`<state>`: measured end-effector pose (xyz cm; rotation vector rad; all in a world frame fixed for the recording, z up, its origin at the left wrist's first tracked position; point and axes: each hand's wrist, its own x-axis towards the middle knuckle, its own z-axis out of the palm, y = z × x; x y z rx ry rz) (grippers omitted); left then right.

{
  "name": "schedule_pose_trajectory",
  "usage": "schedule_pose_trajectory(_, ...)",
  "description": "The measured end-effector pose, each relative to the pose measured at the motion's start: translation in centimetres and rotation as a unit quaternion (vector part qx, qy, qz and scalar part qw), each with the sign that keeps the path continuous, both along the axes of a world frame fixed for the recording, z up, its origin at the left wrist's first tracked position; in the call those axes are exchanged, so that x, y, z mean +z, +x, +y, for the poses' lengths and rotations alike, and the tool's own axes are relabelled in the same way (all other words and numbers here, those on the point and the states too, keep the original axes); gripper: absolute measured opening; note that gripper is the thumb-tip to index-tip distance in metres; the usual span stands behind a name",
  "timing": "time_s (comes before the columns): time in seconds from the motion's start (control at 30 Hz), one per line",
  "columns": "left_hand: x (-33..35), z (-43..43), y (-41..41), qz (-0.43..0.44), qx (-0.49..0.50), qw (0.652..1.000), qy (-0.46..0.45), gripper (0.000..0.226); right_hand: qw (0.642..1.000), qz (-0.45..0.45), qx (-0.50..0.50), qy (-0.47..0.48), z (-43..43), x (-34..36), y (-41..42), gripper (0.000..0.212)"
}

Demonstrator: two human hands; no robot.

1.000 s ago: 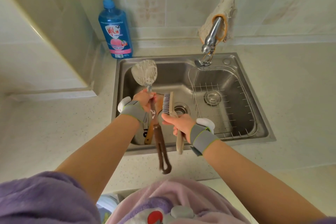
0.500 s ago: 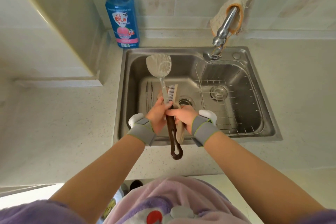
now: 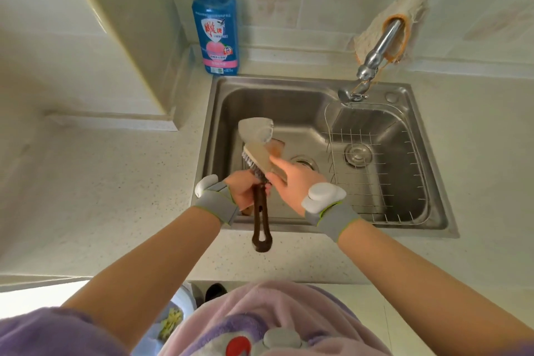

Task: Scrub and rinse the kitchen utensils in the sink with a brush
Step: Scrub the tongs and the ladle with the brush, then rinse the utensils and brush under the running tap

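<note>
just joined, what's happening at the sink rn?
A person is scrubbing over the stainless steel sink. The left hand grips a metal spatula with a dark brown looped handle, its head pointing away over the basin. The right hand holds a wooden-backed scrubbing brush, bristles pressed against the spatula's shaft just below the head. No water shows at the chrome tap, so this looks like scrubbing, not rinsing yet.

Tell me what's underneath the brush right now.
The brush presses its bristles on the neck of a spatula, gripped at its brown handle by the left hand. The right hand holds the brush. The neck under the bristles is hidden; a brown object in the sink shows behind.
</note>
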<state>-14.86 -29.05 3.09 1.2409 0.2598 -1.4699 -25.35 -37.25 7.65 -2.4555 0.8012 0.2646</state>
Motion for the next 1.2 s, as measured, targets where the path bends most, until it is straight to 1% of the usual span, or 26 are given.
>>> schedule_pose_trajectory(0.07,0.3,0.3,0.2,-0.042,-0.044,0.998,0.025,0.032,0.999,0.021,0.023,-0.013,-0.7,0.0,0.9,0.047)
schedule_pose_trajectory(0.13,0.5,0.7,0.3,-0.085,-0.092,0.992,0.033,0.028,0.999,0.047,0.006,-0.027,-2.2,0.1,1.9,0.045)
schedule_pose_trajectory(0.2,0.7,0.9,0.4,-0.098,-0.114,0.988,0.029,0.027,0.997,0.064,-0.03,-0.037,-3.3,0.4,2.2,0.045)
schedule_pose_trajectory(0.23,0.8,1.1,0.4,-0.096,-0.114,0.988,0.028,0.028,0.996,0.069,-0.031,-0.041,-3.1,0.5,2.1,0.045)
schedule_pose_trajectory(0.33,0.5,1.2,-0.1,-0.095,-0.104,0.99,0.033,0.03,0.996,0.053,0.055,-0.054,-0.1,0.6,0.9,0.046)
schedule_pose_trajectory(0.37,0.2,1.3,-0.3,-0.097,-0.1,0.989,0.038,0.031,0.995,0.048,0.066,-0.049,0.4,0.5,0.7,0.047)
schedule_pose_trajectory(0.4,-0.1,1.3,-0.5,-0.096,-0.097,0.99,0.042,0.031,0.996,0.055,0.055,-0.049,0.0,0.3,0.8,0.046)
schedule_pose_trajectory(0.5,0.1,0.7,-1.1,-0.074,-0.096,0.991,0.053,0.045,0.995,0.081,-0.032,-0.041,-2.9,0.5,1.4,0.044)
schedule_pose_trajectory(0.53,0.6,0.4,-1.2,-0.069,-0.096,0.992,0.05,0.043,0.995,0.084,-0.037,-0.04,-2.9,0.8,1.3,0.043)
schedule_pose_trajectory(0.6,1.2,-0.3,-1.2,-0.072,-0.1,0.991,0.041,0.029,0.997,0.061,-0.003,-0.046,-1.6,1.1,0.9,0.044)
schedule_pose_trajectory(0.67,1.4,-1.0,-1.2,-0.072,-0.096,0.992,0.043,0.031,0.999,0.041,0.016,-0.033,-0.8,0.9,0.3,0.046)
schedule_pose_trajectory(0.77,1.5,-1.7,-1.6,-0.044,-0.08,0.995,0.045,0.018,0.997,0.058,-0.04,-0.021,-3.6,0.5,-0.3,0.048)
schedule_pose_trajectory(0.8,1.6,-1.9,-1.7,-0.031,-0.07,0.996,0.04,0.018,0.996,0.067,-0.062,-0.011,-4.7,0.3,-0.7,0.05)
schedule_pose_trajectory(0.87,2.0,-2.8,-1.8,-0.017,-0.058,0.998,0.018,0.018,0.992,0.083,-0.09,-0.001,-6.5,-0.1,-1.8,0.059)
schedule_pose_trajectory(0.93,2.3,-4.0,-1.9,-0.02,-0.053,0.998,0.003,0.022,0.99,0.092,-0.104,0.006,-7.9,-0.6,-2.9,0.07)
schedule_pose_trajectory(1.0,2.7,-5.4,-2.1,-0.028,-0.046,0.999,-0.001,0.027,0.988,0.098,-0.122,0.013,-9.8,-0.8,-3.8,0.076)
schedule_pose_trajectory(1.07,3.0,-7.0,-2.5,-0.021,-0.027,0.999,-0.005,0.031,0.985,0.11,-0.133,-0.006,-12.1,-0.9,-4.4,0.076)
schedule_pose_trajectory(1.2,3.0,-10.0,-3.2,0.036,0.021,0.999,-0.013,0.035,0.985,0.114,-0.121,-0.048,-16.3,-0.7,-4.6,0.071)
